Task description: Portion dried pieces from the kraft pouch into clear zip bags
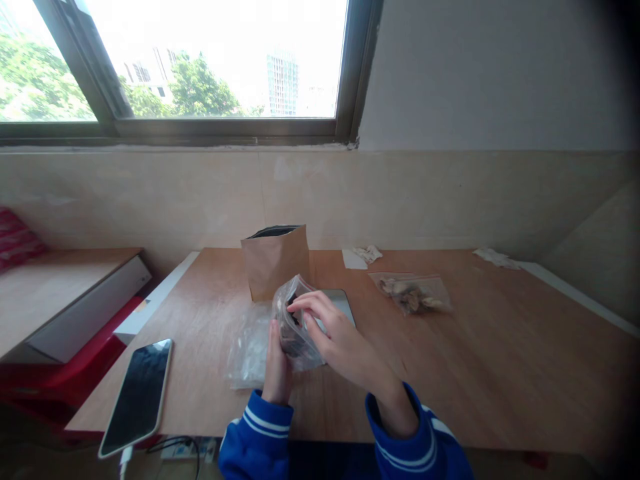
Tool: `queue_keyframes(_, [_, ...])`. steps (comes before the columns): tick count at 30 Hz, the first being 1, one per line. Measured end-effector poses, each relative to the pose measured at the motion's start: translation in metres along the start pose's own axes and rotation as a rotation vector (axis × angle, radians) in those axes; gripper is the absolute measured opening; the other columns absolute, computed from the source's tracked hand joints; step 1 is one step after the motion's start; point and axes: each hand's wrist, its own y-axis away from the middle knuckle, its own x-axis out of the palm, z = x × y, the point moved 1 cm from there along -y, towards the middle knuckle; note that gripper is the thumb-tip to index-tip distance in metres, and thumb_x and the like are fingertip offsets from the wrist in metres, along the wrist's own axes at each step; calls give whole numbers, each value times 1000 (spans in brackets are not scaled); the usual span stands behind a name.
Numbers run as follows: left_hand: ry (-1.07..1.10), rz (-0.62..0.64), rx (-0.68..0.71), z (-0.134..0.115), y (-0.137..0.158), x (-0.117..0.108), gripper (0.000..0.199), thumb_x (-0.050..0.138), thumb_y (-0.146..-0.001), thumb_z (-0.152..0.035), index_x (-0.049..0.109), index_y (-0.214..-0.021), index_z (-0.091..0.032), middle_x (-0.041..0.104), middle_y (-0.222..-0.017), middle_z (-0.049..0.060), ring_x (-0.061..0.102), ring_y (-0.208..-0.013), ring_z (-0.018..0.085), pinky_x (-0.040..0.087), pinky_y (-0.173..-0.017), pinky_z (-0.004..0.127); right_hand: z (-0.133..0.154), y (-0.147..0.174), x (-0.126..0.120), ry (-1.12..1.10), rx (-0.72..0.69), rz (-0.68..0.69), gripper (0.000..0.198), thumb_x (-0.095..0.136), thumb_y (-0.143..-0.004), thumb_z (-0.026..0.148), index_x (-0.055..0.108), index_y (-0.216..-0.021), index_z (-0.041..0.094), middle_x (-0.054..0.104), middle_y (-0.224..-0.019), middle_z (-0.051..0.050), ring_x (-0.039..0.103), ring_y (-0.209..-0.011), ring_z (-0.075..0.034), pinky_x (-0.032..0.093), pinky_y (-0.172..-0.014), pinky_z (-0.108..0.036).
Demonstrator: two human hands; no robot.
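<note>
A clear plastic zip bag point(300, 353) with dark pieces inside is held up, tilted, above the table's middle. My left hand point(277, 367) is closed around its left side, thumb upward. At the bag's open mouth is my right hand point(333, 333), its fingertips curled in beside a dark piece; what they pinch is too small to make out. Flat clear plastic bags point(247, 353) lie under and left of my left hand. Behind the held bag stands an open brown paper pouch point(277, 263). A flat pale device point(343, 305) is partly hidden by my right hand.
Another clear zip bag point(415, 293) with brownish dried pieces lies to the right on the wooden table point(475, 373). A phone point(140, 393) with a cable sits at the left edge. Crumpled tissue point(369, 254) and white paper point(354, 260) lie by the wall.
</note>
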Motion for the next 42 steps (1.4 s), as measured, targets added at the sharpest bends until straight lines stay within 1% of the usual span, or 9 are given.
queue_keyframes(4, [-77, -12, 91, -3, -3, -3, 49, 48, -88, -51, 60, -121, -17, 60, -128, 9, 49, -125, 25, 33, -109, 40, -23, -10, 16, -31, 37, 14, 26, 35, -90, 10, 56, -102, 20, 57, -109, -8, 56, -106, -17, 44, -95, -32])
queue_keyframes(7, [-104, -63, 107, -6, -6, -5, 42, 51, -88, -46, 64, -116, -18, 61, -126, 8, 49, -126, 24, 32, -110, 38, -34, -17, 27, 32, 22, 43, 23, 46, -87, 13, 54, -108, 19, 54, -119, -9, 47, -121, -21, 37, -104, -38])
queue_keyframes(10, [-74, -82, 103, -8, -12, -10, 39, 60, -83, -42, 65, -112, -17, 66, -118, 9, 56, -117, 24, 39, -104, 37, -43, -25, 39, 113, 26, 62, 29, 56, -85, 19, 53, -113, 19, 52, -125, -11, 38, -129, -24, 28, -110, -43])
queue_keyframes(19, [11, -133, 163, -2, -34, -30, 38, 75, -69, -37, 60, -97, -17, 70, -86, 3, 67, -76, 17, 51, -73, 29, -68, -38, 61, 156, 209, 118, 31, 61, -84, 31, 56, -111, 16, 54, -118, -12, 43, -121, -26, 32, -105, -41])
queue_keyframes(24, [10, -179, 161, 8, -42, -42, 38, 74, -70, -37, 60, -99, -17, 69, -87, 4, 67, -76, 17, 52, -74, 30, -76, -39, 65, 197, 346, 150, 42, 64, -79, 44, 58, -110, 16, 48, -120, -14, 37, -124, -32, 30, -105, -42])
queue_keyframes(29, [9, -172, 123, 23, -48, -54, 43, 70, -74, -40, 58, -109, -18, 69, -95, 7, 67, -87, 21, 51, -80, 36, -86, -38, 68, 213, 396, 140, 41, 68, -74, 42, 58, -104, 16, 48, -114, -14, 41, -118, -32, 34, -101, -42])
queue_keyframes(32, [10, -170, 108, 27, -48, -54, 45, 67, -77, -43, 58, -113, -17, 69, -98, 9, 67, -89, 22, 51, -82, 37, -87, -38, 70, 143, 316, 149, 31, 66, -76, 34, 54, -98, 17, 52, -111, -11, 47, -113, -27, 37, -99, -40])
queue_keyframes(35, [6, -181, 119, 29, -48, -52, 42, 64, -79, -45, 60, -111, -17, 69, -98, 10, 67, -88, 22, 51, -82, 37, -88, -39, 73, 75, 256, 165, 27, 64, -76, 28, 51, -96, 18, 57, -102, -8, 54, -102, -23, 42, -92, -37])
queue_keyframes(42, [19, -186, 85, 24, -45, -47, 29, 60, -84, -35, 63, -104, -14, 69, -98, 10, 66, -90, 21, 50, -84, 34, -95, -43, 74, -4, 303, 217, 16, 62, -66, 15, 58, -82, 18, 63, -84, -2, 60, -82, -19, 47, -75, -31])
